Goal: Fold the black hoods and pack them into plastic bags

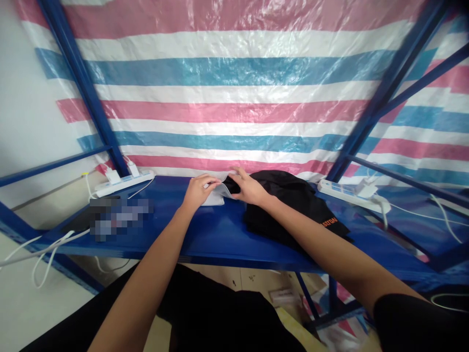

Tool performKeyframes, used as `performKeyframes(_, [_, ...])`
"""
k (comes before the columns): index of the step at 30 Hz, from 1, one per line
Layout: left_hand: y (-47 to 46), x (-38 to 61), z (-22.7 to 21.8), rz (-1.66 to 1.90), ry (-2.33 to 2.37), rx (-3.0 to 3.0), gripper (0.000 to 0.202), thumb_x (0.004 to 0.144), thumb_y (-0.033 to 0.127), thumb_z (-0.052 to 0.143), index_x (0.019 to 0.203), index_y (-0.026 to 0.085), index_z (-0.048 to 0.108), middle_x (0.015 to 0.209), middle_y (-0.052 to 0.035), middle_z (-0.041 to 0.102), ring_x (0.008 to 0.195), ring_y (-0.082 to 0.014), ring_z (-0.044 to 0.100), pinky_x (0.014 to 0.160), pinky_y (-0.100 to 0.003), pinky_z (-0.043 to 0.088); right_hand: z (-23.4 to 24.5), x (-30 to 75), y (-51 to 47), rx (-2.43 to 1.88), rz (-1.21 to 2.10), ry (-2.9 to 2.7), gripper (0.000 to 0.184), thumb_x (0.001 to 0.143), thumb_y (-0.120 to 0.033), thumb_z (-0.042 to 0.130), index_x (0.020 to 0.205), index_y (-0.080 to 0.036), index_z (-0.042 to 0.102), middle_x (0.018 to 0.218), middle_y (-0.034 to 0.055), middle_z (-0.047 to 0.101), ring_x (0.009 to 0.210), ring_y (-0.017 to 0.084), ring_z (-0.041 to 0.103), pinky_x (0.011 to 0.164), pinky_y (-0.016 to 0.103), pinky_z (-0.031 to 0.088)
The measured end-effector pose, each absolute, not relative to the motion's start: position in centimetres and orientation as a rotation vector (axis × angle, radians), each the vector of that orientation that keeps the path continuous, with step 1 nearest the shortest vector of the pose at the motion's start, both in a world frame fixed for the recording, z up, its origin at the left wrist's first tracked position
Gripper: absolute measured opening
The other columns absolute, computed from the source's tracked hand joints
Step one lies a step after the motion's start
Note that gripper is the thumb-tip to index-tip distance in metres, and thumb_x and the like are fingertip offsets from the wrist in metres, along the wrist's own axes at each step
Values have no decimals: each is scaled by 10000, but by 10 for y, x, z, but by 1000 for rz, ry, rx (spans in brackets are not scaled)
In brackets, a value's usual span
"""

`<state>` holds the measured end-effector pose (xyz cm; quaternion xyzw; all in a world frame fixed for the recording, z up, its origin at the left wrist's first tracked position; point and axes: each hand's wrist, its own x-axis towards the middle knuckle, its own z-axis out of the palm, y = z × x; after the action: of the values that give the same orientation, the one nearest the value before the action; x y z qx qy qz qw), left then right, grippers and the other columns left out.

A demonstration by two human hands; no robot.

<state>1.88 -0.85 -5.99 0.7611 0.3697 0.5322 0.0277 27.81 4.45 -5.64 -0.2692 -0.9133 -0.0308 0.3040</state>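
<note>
A pale, translucent sheet-like piece, which looks like a plastic bag [213, 198], lies partly raised on the blue shelf [220, 237]. My left hand [200, 188] pinches its edge between thumb and fingers. On the other side, my right hand [251, 187] curls round the raised edge, thumb low and fingers high. Something black shows between that thumb and those fingers; whether it belongs to the cloth beside it I cannot tell. Under my right forearm, a black garment [282, 195] with orange lettering lies bunched.
White power strips with chargers stand left [124, 183] and right [353, 195], their cables trailing. A dark, partly blurred object [78, 217] lies at the shelf's left. Blue metal posts [82, 93] frame the shelf. A striped plastic sheet [234, 73] hangs behind.
</note>
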Motion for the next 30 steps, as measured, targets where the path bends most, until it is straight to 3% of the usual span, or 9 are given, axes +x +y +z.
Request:
performKeyframes(4, [-17,37,-59,1572,970,2438,135,1043,307,717,1015,273,845,1068,-43,844,979,-229,800,895,-363,654,-66,272,49,-831,-160,-2376,557,844,-310,904,1342,-197,683,1591,221,501,1367,406,622,1080,538,590])
performKeyframes(9, [-17,41,-60,1659,1042,2445,163,1060,370,723,1153,272,813,1201,-76,816,1122,-251,780,1019,-399,637,-60,270,42,-882,-126,-2226,255,944,-347,783,1161,-219,739,1162,120,696,989,287,709,902,400,615])
performKeyframes(13, [-5,29,-66,1886,1313,2286,772,946,509,849,1602,256,530,1606,-184,579,1488,-333,571,1189,-478,538,-50,269,37,-856,34,-2012,300,884,-430,830,1056,-196,755,1065,111,721,872,266,695,841,400,614])
performKeyframes(15, [0,25,-69,1919,1303,2095,882,925,565,845,1650,257,450,1677,-197,493,1546,-354,501,1179,-475,528,-47,267,37,-760,248,-1905,389,837,-490,866,1067,-192,772,1116,118,754,958,296,725,890,425,621])
performKeyframes(17, [0,24,-70,1804,1197,1948,706,972,613,762,1544,245,571,1576,-172,596,1462,-344,575,1104,-425,549,-47,265,36,-669,568,-1809,511,789,-547,906,1142,-198,786,1186,115,787,1064,330,749,947,453,624])
performKeyframes(19, [-4,26,-68,1631,1130,1880,495,1027,646,658,1248,210,738,1243,-115,755,1194,-297,701,947,-343,558,-49,261,33,-644,892,-1723,601,732,-574,952,1180,-204,797,1186,106,817,1080,345,768,945,466,636])
performKeyframes(22, [-12,28,-63,1531,1181,1910,553,1019,679,637,756,192,653,709,-1,597,733,-182,587,674,-272,423,-53,257,28,-645,1188,-1674,625,670,-500,1019,1190,-216,822,1178,93,839,1051,328,790,938,449,654])
performKeyframes(25, [-17,28,-59,1633,1259,1935,622,1001,656,664,617,198,492,603,34,382,624,-135,403,596,-286,281,-56,252,25,-634,1294,-1631,563,667,-427,1037,1158,-226,849,1168,82,849,1032,300,803,971,428,653])
performKeyframes(30, [-9,26,-61,1833,1280,1711,537,961,613,739,660,199,580,618,38,436,628,-133,417,595,-272,291,-59,245,25,-634,1496,-1444,456,663,-409,1044,1019,-194,856,1005,81,862,879,256,811,805,352,663])
